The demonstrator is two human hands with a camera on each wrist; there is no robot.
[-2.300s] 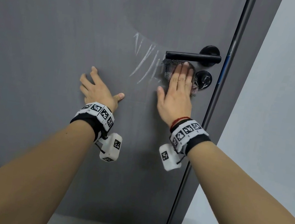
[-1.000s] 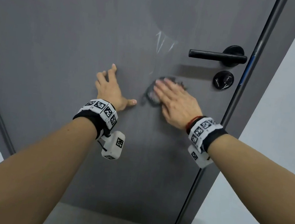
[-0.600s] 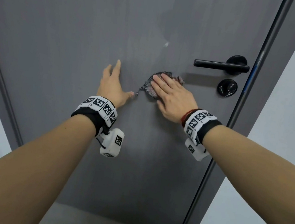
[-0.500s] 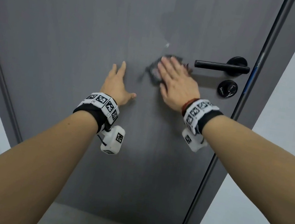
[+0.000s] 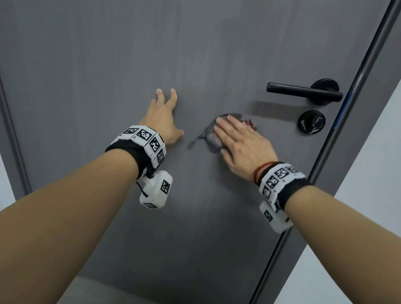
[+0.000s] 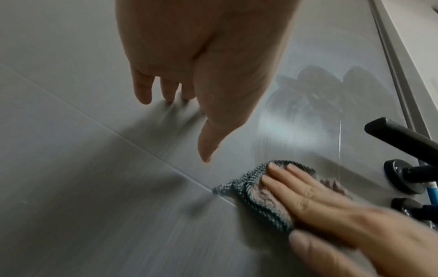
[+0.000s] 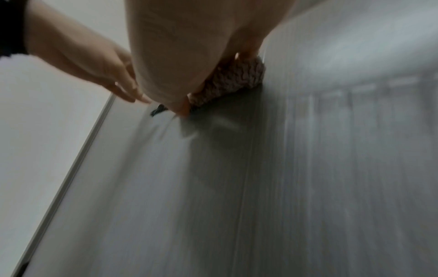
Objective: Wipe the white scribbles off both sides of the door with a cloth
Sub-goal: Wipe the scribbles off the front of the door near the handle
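The right hand (image 5: 243,145) pressed the cloth (image 5: 210,135) flat on the door (image 5: 107,35); the left hand (image 5: 163,118) lay open. The cloth could slip down, since no fingers gripped it.

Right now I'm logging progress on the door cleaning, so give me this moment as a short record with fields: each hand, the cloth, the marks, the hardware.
left hand: open, fingers spread, braced flat on the door
right hand: flat, straight fingers pressing the cloth to the door
cloth: bunched, grey knit with a pinkish side, below and left of the handle
marks: no white scribbles visible on this side; a faint hazy smear shows above the cloth in the left wrist view
hardware: black lever handle, round lock beneath it
other side: not in view
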